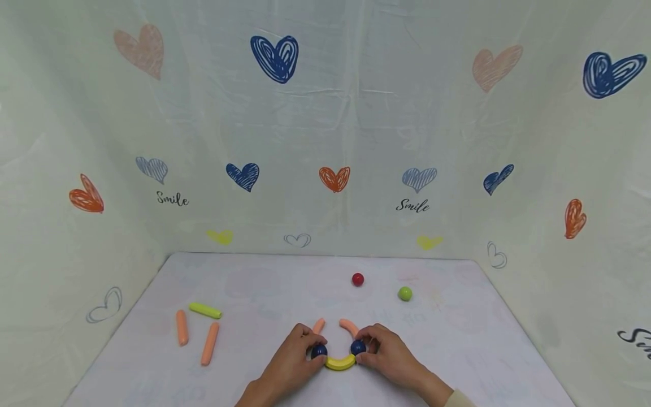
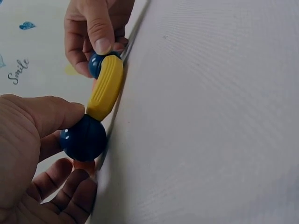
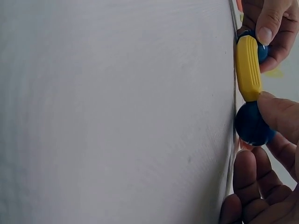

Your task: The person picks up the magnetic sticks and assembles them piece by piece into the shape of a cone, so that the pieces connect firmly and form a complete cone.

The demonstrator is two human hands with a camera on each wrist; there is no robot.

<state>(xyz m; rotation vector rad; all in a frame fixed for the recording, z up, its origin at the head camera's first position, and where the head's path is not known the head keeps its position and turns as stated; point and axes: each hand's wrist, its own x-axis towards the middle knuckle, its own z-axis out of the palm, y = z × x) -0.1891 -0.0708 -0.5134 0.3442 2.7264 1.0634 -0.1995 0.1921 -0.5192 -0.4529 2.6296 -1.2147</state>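
Observation:
A curved yellow bar (image 1: 339,363) joins two dark blue balls near the front of the table. My left hand (image 1: 295,359) pinches the left blue ball (image 1: 319,351) between thumb and fingers. On the other side, my right hand (image 1: 390,353) grips the right blue ball (image 1: 358,347) the same way. From the left ball an orange bar (image 1: 319,326) runs up, and a curved orange bar (image 1: 349,325) rises from the right ball; their far ends stand apart. In the left wrist view the yellow bar (image 2: 106,88) shows grooves along its side. Fingers partly cover both balls.
To the left lie a lime-green stick (image 1: 205,310) and two orange sticks, one (image 1: 182,328) further out and one (image 1: 210,344) nearer. Behind the hands are a red ball (image 1: 358,280) and a green ball (image 1: 404,293). A heart-printed sheet (image 1: 376,220) surrounds the table.

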